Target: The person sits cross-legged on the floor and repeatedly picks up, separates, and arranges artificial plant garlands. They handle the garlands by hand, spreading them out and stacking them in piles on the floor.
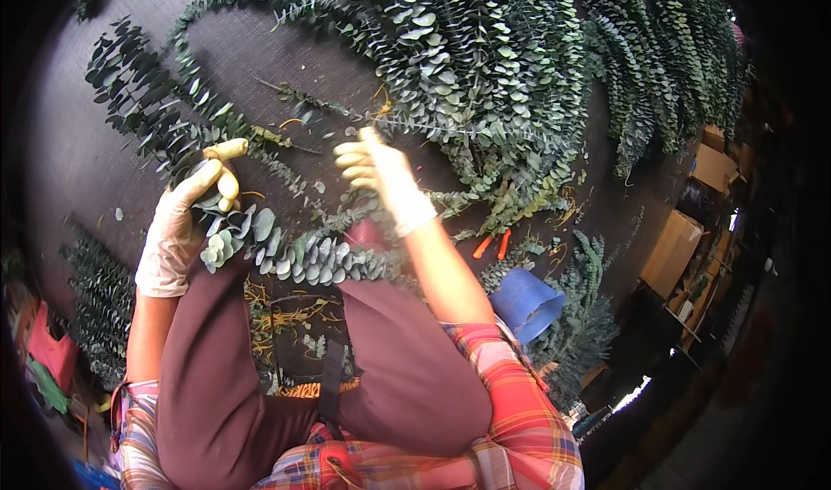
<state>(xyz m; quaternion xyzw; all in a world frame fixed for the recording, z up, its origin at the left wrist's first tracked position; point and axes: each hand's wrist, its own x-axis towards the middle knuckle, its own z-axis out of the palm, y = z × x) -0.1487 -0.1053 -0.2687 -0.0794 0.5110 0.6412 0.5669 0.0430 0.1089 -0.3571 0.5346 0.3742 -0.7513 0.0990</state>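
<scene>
My left hand [177,217], in a pale glove with yellowish fingers, is closed around eucalyptus branches near my left knee. One leafy eucalyptus branch [307,258] runs from beside this hand across to my right knee, and darker eucalyptus sprays [130,83] stretch up and away from it. My right hand [381,174], gloved the same way, is raised over the middle of the dark work surface [260,48]. Its thumb points up, its fingers reach left half bent, and nothing shows in them. Behind it lies a thin eucalyptus stem [316,102], next to yellow rubber bands [382,102].
A large heap of eucalyptus [506,66] spreads over the far side, with another bunch [671,53] at the far right. Orange handles [493,246] lie near a blue plastic pot [525,304]. Cardboard boxes [673,249] stand at right. More eucalyptus [97,304] lies left.
</scene>
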